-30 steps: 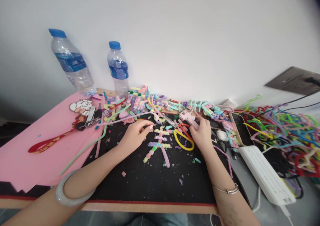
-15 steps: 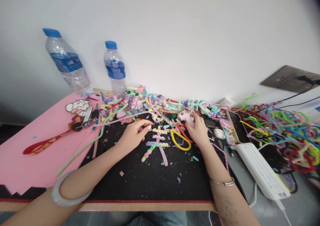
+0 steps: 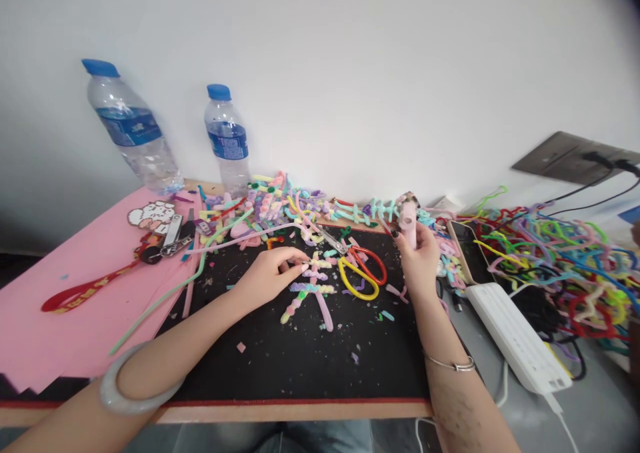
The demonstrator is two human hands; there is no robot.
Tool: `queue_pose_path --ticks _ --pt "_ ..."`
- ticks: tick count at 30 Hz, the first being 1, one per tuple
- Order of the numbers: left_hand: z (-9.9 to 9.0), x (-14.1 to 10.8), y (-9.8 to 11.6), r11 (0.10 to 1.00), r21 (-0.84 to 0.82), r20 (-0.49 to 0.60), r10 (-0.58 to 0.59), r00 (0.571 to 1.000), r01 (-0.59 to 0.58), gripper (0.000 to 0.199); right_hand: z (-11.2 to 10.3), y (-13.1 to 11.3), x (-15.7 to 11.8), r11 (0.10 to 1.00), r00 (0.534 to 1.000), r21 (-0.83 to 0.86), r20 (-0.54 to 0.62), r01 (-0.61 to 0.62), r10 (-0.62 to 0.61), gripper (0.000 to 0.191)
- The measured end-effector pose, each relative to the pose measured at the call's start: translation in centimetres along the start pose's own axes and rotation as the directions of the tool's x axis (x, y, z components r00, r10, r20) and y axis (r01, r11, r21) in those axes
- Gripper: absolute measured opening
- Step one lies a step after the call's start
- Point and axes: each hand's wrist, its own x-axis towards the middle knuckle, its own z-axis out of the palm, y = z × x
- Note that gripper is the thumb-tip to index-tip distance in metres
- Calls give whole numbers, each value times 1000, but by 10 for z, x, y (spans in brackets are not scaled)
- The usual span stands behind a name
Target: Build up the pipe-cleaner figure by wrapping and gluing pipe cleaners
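A small pastel figure of twisted pipe cleaners lies on the black mat, with several crosspieces and two leg-like strands. My left hand is closed, thumb and fingertips pinching at the figure's upper left edge. Raised above the mat's right side, my right hand grips a pink glue gun by its handle, its front turned up and away from me. Between my hands lie scissors with one yellow and one red handle loop, blades pointing to the far left.
Pipe-cleaner pieces are heaped along the wall behind two water bottles. At left lie pink sheets with a red strap. A white power strip, a phone and tangled pipe cleaners fill the right.
My right hand has lifted the pink glue gun off the mat area beside the scissors and moved it right, turning it upward. My left fingertips have shifted slightly onto the figure's edge.
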Motion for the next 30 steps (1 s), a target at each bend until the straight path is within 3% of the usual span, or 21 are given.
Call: queue_pose_path --ticks 3,6,9,14,18,23,30 --pt "0 -1 2 1000 22 63 20 998 -21 22 -7 0 1 987 992 134 100 -84 71 31" --pt "-1 -2 2 997 67 107 35 994 -42 20 -17 -2 -2 963 921 143 354 -226 164 22" --pt "-1 -2 1 994 104 146 27 989 -43 18 -27 -12 -9 956 793 118 591 -269 150 23" --pt "-1 -2 -1 993 111 183 22 983 -43 14 -30 -27 -20 961 491 72 868 -266 71 29" --pt "-2 -2 0 994 106 193 18 981 -39 14 -24 -28 -23 983 370 14 927 -184 56 22" --pt "-2 -1 1 994 109 203 2 979 -25 13 -21 -32 -24 992 306 -66 947 -108 96 20" --pt "-1 0 0 992 126 205 -19 978 -8 11 -19 -38 -27 995 321 -38 945 -87 64 18"
